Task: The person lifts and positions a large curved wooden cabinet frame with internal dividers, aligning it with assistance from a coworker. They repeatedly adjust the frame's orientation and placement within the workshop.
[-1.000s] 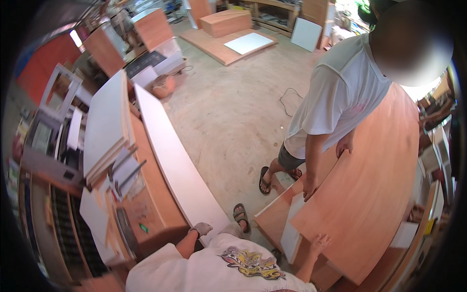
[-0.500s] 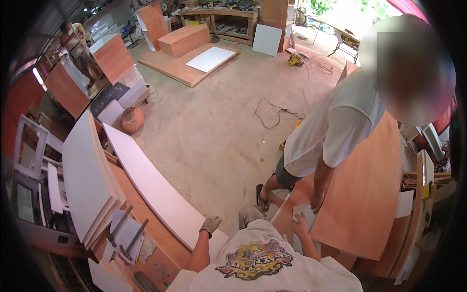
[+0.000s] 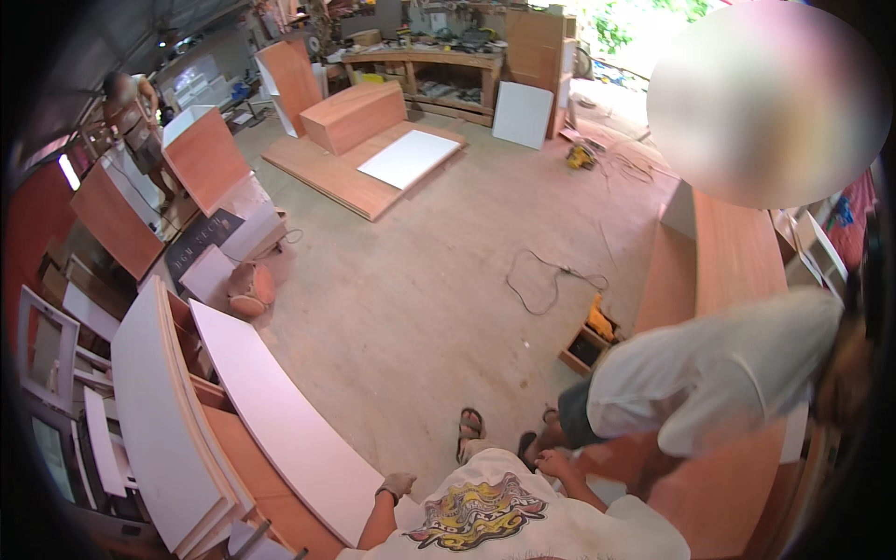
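"Hands?"
"2 — L hand (image 3: 399,483) by 1 long white panel (image 3: 289,411), person's left; fingers curled (clamped on it? can't tell)."
"R hand (image 3: 553,462)?"
"Nr 1 bent-over co-worker (image 3: 719,373) — fingers apart or together, can't tell."

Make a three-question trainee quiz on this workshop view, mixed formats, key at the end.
1. True or false: the white panel on the wood-brown sheet stands upright.
2. Multiple choice: of the wearer's left hand and right hand, which is nearer the long white board? A) left B) right
3. Fill in: the black cable lies on the ____.

Key: 1. False, it lies flat. 2. A, it is right by the board's near end. 3. floor
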Demonstrator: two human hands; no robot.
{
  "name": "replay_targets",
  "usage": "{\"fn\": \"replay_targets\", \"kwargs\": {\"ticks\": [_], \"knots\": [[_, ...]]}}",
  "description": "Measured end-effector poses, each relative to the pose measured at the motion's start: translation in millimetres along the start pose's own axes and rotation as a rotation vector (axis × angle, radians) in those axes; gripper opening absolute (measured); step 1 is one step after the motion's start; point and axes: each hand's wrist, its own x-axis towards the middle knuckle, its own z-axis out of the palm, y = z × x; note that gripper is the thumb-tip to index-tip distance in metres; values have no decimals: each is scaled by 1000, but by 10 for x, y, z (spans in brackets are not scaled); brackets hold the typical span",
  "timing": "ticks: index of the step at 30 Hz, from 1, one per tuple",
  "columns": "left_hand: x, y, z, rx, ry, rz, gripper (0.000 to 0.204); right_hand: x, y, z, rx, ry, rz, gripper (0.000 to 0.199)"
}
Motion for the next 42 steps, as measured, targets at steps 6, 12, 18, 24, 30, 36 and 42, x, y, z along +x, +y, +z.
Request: {"fn": "replay_targets", "kwargs": {"ticks": [6,12,18,24,30,36,42], "knots": [[514,-735,-1274,-139,197,-174,30,1818,-948,-472,-59,14,-184,44],[1132,-968,-2246,-477,219,-369,24,3235,-2362,-1513,-162,40,-395,42],[1332,-975,-2566,-1113,218,-653,32,4659,-3712,-1886,-146,-238,-434,43],[1614,-1339,-3442,-1678,255,-775,31,6212,-5422,-2268,-34,-369,-160,43],[1813,-1724,-4581,-1689,40,-677,37,7354,-5698,-2422,294,-188,24,28],[2381,-2408,-5818,-1693,189,-615,50,8009,-5887,-2299,-10,-465,220,24],[2902,-3289,-6684,-1550,352,-841,51,9055,-7274,-1901,-248,-621,51,21]]}}
